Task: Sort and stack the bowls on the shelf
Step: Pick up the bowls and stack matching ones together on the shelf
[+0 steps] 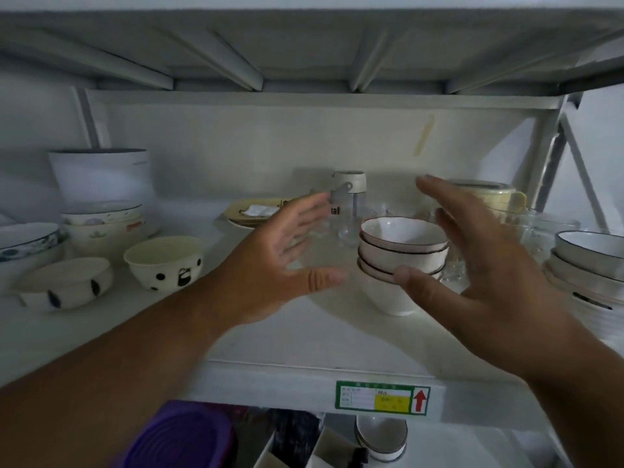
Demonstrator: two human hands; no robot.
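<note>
- head view: stack of bowls (403,251) mid-shelf (304,339), toward the front edge.
- left hand (287,255) and right hand (486,261) flank it, fingers spread, holding nothing; right thumb at the stack, contact unclear.
- spotted bowl (164,263) and striped bowl (66,282) loose near the left end; sorting looks partly done.

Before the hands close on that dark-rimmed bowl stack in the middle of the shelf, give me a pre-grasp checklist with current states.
1. Both hands empty: ok. Left hand and right hand are open.
2. Hands flank the bowl stack: ok, one on each side.
3. Contact made: cannot tell; the right thumb overlaps the lower bowls, the left hand is apart.
4. Stack sits straight: not ok, the upper bowls look slightly offset.
5. Clearance behind: not ok, glasses and a bottle stand close.
6. Shelf in front bare: ok.
</note>
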